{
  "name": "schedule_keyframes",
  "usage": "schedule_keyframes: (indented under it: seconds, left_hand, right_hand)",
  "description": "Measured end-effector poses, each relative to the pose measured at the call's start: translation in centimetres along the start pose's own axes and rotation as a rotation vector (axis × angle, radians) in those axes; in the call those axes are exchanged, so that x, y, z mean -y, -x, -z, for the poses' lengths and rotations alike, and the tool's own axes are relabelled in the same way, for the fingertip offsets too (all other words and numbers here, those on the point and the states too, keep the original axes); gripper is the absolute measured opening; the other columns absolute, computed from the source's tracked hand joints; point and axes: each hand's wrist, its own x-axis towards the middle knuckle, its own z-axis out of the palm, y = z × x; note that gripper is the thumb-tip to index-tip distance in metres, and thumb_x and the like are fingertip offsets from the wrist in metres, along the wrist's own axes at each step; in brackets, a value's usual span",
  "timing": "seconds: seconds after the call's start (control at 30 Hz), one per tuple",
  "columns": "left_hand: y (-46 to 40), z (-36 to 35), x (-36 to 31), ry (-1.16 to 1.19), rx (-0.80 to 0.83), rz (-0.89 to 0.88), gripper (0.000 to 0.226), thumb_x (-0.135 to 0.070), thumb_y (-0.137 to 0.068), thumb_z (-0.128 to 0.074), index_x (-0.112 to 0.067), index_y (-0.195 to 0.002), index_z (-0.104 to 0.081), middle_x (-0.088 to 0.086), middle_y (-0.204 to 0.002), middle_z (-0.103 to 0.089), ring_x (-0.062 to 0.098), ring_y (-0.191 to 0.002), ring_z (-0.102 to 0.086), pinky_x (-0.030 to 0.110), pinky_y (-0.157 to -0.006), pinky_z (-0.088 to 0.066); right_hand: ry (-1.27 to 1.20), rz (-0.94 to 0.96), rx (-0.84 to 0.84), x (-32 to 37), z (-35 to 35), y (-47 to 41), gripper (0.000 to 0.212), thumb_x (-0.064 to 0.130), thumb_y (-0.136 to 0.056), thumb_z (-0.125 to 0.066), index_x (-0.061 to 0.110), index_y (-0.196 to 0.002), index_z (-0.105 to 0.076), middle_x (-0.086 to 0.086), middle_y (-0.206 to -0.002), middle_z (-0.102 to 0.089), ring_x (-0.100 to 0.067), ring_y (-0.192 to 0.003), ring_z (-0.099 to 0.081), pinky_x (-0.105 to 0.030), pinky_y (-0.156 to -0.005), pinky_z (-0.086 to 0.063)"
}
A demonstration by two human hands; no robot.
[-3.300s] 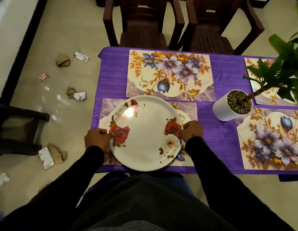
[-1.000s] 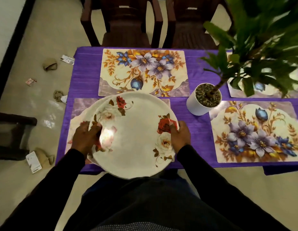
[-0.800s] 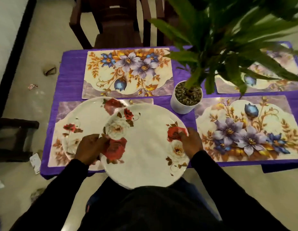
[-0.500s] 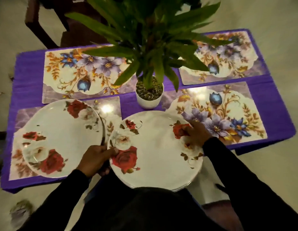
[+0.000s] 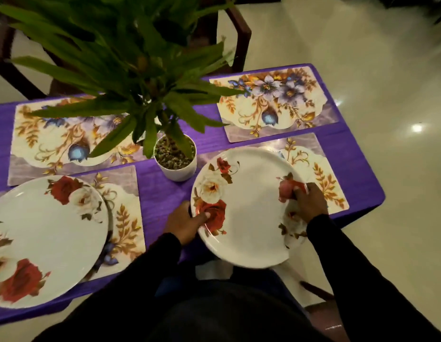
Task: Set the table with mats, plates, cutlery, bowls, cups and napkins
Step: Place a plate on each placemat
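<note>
Your table (image 5: 162, 193), under a purple cloth, runs across the view; its right end and near edge drop to pale floor (image 5: 387, 70), and open cloth lies between the 2 near mats. 4 flowered mats lie on it: far left mat (image 5: 41, 144), far right mat (image 5: 276, 104), near left mat (image 5: 125, 218) and near right mat (image 5: 320, 178). The left plate (image 5: 41, 238) rests on the near left mat, overhanging the near edge. You hold the second plate (image 5: 249, 208) over the near right mat, its near rim past the table edge. Your left hand (image 5: 184, 223) grips its left rim, thumb on the red rose; your right hand (image 5: 305, 203) clasps the right rim, fingers curled on top. The potted plant (image 5: 175, 159) stands just beside the plate's far-left rim, leaves spreading over the far left mat. A dark chair (image 5: 239, 33) stands behind the table.
</note>
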Motion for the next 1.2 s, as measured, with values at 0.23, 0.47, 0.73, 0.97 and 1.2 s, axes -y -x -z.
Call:
schedule_keyframes:
  seconds: [0.23, 0.47, 0.73, 0.97, 1.2]
  left_hand:
    - [-3.2, -6.5, -4.6, 0.06, -0.177, 0.117, 0.049, -0.043, -0.078, -0.078, -0.014, -0.115, -0.066, -0.002, -0.112, -0.071, 0.02, -0.104, -0.066, 0.026, -0.082, -0.046]
    - [-4.8, -11.2, -5.6, 0.11, -0.353, 0.244, 0.045, -0.025, -0.085, -0.078, -0.005, -0.122, -0.062, 0.012, -0.117, -0.069, 0.031, -0.107, -0.065, 0.037, -0.09, -0.051]
    - [-4.2, -12.6, -5.7, 0.229, -0.41, 0.265, 0.054, -0.03, -0.085, -0.078, -0.011, -0.131, -0.056, 0.006, -0.122, -0.067, 0.028, -0.111, -0.063, 0.042, -0.096, -0.052]
    - [-3.4, -13.8, -6.0, 0.27, -0.558, 0.239, 0.041, -0.02, -0.087, -0.077, -0.011, -0.124, -0.061, 0.002, -0.112, -0.066, 0.021, -0.099, -0.061, 0.03, -0.08, -0.045]
    - [-3.4, -14.3, -6.9, 0.075, -0.706, 0.312, 0.033, -0.019, -0.084, -0.075, -0.012, -0.115, -0.069, 0.009, -0.115, -0.064, 0.025, -0.101, -0.059, 0.031, -0.08, -0.043]
  right_hand:
    - [-0.112, 0.061, 0.043, -1.6, 1.2, -6.5, 0.035, 0.024, -0.102, -0.049, 0.008, -0.134, -0.052, -0.015, -0.131, -0.059, -0.036, -0.12, -0.054, -0.039, -0.1, -0.04]
    - [-0.021, 0.132, 0.148, -2.9, 2.5, -11.3, 0.031, 0.022, -0.101, -0.049, 0.01, -0.13, -0.047, -0.018, -0.123, -0.062, -0.039, -0.113, -0.057, -0.042, -0.093, -0.045]
    - [0.065, 0.2, 0.226, -3.5, 3.1, -12.1, 0.037, 0.019, -0.097, -0.051, 0.011, -0.134, -0.046, -0.017, -0.128, -0.055, -0.037, -0.117, -0.054, -0.049, -0.098, -0.049]
    - [0.179, 0.221, 0.249, -3.0, 3.3, -13.0, 0.035, 0.021, -0.098, -0.055, 0.009, -0.13, -0.052, -0.016, -0.125, -0.06, -0.037, -0.116, -0.057, -0.045, -0.097, -0.048]
    - [0.223, 0.255, 0.185, -3.0, 3.6, -12.8, 0.026, 0.017, -0.097, -0.054, 0.008, -0.121, -0.061, -0.015, -0.117, -0.065, -0.034, -0.108, -0.061, -0.044, -0.096, -0.051]
